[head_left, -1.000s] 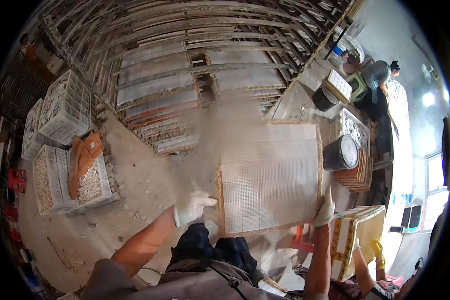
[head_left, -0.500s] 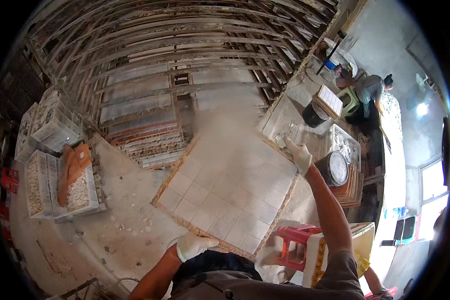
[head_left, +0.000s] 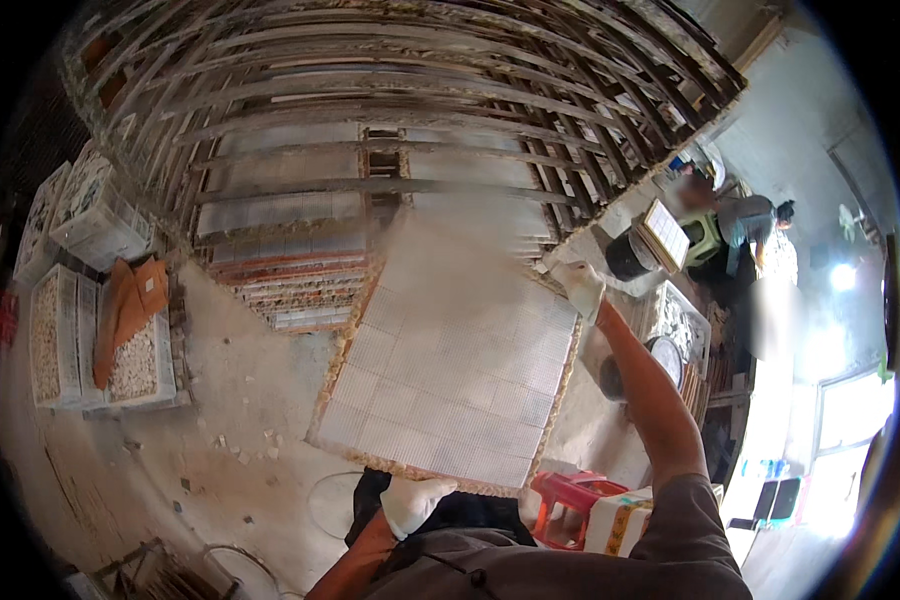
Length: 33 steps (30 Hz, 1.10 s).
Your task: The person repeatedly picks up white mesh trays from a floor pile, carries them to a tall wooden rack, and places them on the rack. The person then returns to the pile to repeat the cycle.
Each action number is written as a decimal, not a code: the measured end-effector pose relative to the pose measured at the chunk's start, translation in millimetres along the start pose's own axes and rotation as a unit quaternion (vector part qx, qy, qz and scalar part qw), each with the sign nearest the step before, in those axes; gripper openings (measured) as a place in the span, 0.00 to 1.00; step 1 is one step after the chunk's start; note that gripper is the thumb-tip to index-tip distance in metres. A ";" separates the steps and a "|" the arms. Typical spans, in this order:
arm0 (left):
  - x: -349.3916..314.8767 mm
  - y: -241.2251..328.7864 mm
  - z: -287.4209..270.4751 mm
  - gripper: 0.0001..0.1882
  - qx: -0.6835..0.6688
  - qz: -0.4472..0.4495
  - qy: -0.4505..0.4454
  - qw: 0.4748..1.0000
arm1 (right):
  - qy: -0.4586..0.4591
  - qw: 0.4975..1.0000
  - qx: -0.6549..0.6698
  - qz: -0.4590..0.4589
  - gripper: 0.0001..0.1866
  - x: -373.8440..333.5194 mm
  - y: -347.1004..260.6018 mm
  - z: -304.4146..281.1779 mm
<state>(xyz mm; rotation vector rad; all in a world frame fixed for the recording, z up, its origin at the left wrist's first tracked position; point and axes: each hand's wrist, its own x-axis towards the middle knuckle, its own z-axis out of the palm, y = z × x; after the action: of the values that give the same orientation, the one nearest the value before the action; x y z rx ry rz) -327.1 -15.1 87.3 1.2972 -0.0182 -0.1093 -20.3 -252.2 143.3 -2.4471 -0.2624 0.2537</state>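
Before the wooden rack (head_left: 390,110), left hand (head_left: 415,500) and right hand (head_left: 580,288), both gloved, grip opposite edges of a tilted tile board (head_left: 450,365)

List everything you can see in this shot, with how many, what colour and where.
tile board: one, pale grid of small tiles on a brown-edged board, centre, held tilted
drying rack: one, grey-brown slatted shelves, top, some holding boards
crates: several, white, left, filled with small pale pieces
cloth: one, orange-brown, draped over a left crate
stool: one, red, below the board's lower right corner
bucket: one, black, right of the rack
other person: one, grey top, far right, crouched
left hand: white glove, at the board's near edge
right hand: white glove, at the board's far right corner
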 end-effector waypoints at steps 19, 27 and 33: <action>51.3 -50.9 123.4 0.05 -0.031 -0.012 0.237 0.971 | -0.142 0.974 -0.005 -0.178 0.20 134.8 41.2 7.1; 74.5 -35.5 156.4 0.05 0.077 0.099 0.323 0.938 | 0.178 0.937 0.134 -0.268 0.15 54.4 47.7 -27.9; 91.6 -41.0 160.9 0.04 0.288 0.143 0.325 0.889 | -0.176 0.887 0.422 0.058 0.27 -51.0 136.7 -21.2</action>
<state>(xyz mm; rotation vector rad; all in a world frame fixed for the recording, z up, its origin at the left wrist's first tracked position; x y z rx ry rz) -250.9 -188.8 87.1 1.8552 0.3557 0.6334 -47.2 -382.2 79.2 -1.5367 -0.1164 0.7058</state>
